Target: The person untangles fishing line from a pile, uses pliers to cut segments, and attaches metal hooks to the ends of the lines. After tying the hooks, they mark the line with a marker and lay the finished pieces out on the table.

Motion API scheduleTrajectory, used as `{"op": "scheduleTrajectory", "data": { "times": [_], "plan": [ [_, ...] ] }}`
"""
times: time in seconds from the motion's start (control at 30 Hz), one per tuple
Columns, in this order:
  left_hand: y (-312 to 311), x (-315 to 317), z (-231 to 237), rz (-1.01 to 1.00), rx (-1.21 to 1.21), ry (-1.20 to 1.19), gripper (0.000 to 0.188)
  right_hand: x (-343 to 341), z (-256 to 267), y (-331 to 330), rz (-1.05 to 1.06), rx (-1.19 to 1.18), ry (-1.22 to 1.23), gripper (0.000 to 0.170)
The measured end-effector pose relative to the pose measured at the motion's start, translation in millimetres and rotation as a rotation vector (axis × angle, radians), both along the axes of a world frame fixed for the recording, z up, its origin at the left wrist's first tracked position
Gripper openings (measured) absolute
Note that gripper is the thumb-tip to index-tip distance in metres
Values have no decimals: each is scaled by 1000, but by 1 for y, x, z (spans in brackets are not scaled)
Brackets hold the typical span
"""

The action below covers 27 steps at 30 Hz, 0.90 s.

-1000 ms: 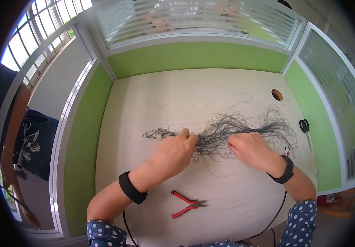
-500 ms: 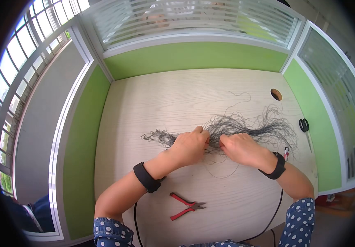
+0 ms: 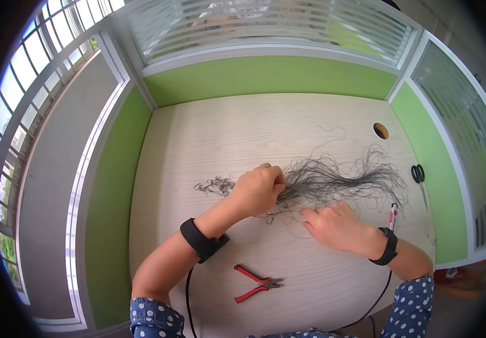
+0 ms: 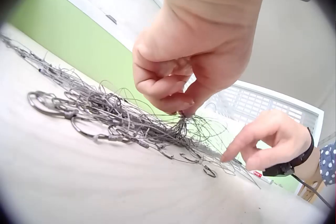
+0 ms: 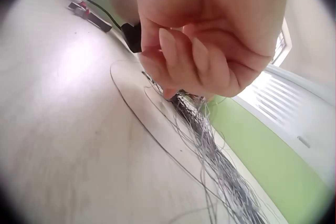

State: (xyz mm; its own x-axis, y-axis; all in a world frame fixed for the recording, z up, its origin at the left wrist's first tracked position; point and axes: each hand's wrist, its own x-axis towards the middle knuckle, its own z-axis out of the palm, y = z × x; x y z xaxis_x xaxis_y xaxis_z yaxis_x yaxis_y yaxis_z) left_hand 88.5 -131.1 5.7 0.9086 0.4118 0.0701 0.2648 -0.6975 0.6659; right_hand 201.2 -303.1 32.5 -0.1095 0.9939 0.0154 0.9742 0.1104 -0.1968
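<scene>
Hooks: a tangled cluster of metal hooks (image 3: 216, 185) at the left end of the dark lines, on the pale counter (image 3: 186, 135).
Left hand: the hand (image 3: 258, 188) pinches some lines beside the hooks.
Pliers: red-handled pliers (image 3: 266, 282), on the near side.
Lines: a loose bundle of thin dark lines (image 3: 347, 182) spreads right.
Right hand: this hand (image 3: 336, 226), loosely bent, thumb and forefinger apart, is at the bundle's near edge.
Scissors: black-handled scissors (image 3: 418, 173), far right.
</scene>
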Motion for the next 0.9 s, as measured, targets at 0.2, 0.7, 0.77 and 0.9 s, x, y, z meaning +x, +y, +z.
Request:
{"op": "scheduleTrajectory", "data": {
  "times": [0.2,0.7,0.77,0.9],
  "plan": [
    [0,2,-4,120,87,86,14,21,-10,15,-123,88,8,12],
    [1,6,-8,117,102,131,14,24,-25,46,-46,8,-32,8],
    [1,5,-7,114,98,138,13,23,-23,45,-43,-23,-42,9],
    [1,6,-6,91,96,151,12,26,-9,41,-78,4,333,9]
  ]
}}
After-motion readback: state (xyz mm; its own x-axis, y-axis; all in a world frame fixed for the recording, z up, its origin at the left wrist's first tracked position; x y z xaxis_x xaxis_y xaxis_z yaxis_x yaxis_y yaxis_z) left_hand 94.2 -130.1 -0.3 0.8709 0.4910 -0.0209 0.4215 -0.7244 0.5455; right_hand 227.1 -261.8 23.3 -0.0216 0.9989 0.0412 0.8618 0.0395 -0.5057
